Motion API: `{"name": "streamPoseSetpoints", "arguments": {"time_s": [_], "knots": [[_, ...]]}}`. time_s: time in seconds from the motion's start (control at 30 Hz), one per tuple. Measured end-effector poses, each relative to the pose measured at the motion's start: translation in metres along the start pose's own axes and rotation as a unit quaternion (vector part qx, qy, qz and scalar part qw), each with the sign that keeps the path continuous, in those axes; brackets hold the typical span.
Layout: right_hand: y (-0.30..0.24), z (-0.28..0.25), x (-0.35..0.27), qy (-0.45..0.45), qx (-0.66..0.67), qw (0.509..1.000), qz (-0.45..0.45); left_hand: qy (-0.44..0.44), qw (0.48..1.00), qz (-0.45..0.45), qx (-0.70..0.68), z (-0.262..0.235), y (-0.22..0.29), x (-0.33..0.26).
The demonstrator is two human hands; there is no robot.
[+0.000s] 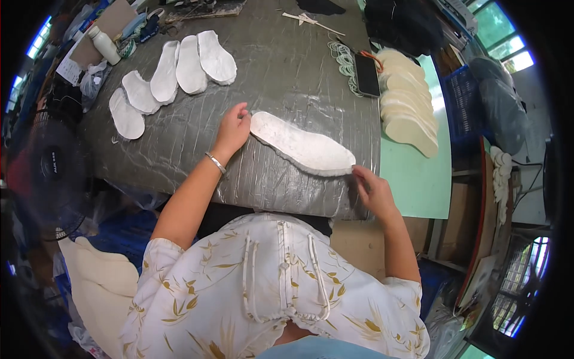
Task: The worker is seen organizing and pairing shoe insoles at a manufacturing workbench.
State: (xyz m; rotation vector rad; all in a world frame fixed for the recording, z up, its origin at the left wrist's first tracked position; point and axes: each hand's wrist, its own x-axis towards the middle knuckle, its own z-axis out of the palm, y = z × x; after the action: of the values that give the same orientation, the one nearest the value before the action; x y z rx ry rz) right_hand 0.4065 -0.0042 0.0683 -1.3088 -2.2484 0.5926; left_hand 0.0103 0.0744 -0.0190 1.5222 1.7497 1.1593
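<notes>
A long white shoe sole (pixel 302 145) lies flat on the grey plastic-wrapped worktable (pixel 281 78), in front of me. My left hand (pixel 232 128) rests on the table with its fingertips touching the sole's left end. My right hand (pixel 372 188) pinches the sole's right end at the table's near edge. A silver bracelet sits on my left wrist.
Several white soles (pixel 179 69) lie fanned at the table's far left, next to a white bottle (pixel 104 45). A stack of cream soles (pixel 409 96) sits on a green surface at right, beside a dark phone (pixel 366 73) and coiled bands. A black fan (pixel 54 167) stands at left.
</notes>
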Motion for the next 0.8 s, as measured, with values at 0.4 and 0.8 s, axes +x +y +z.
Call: {"name": "streamPoseSetpoints", "arguments": {"time_s": [0.4,0.8], "knots": [[0.017,-0.006,0.008,0.037,-0.001,0.999,-0.02,-0.109,0.964,-0.21,-0.118,-0.013,0.039,0.003],[0.024,0.004,0.011,0.105,-0.03,0.992,0.06,-0.048,0.949,-0.231,-0.21,-0.053,0.001,-0.039]]}}
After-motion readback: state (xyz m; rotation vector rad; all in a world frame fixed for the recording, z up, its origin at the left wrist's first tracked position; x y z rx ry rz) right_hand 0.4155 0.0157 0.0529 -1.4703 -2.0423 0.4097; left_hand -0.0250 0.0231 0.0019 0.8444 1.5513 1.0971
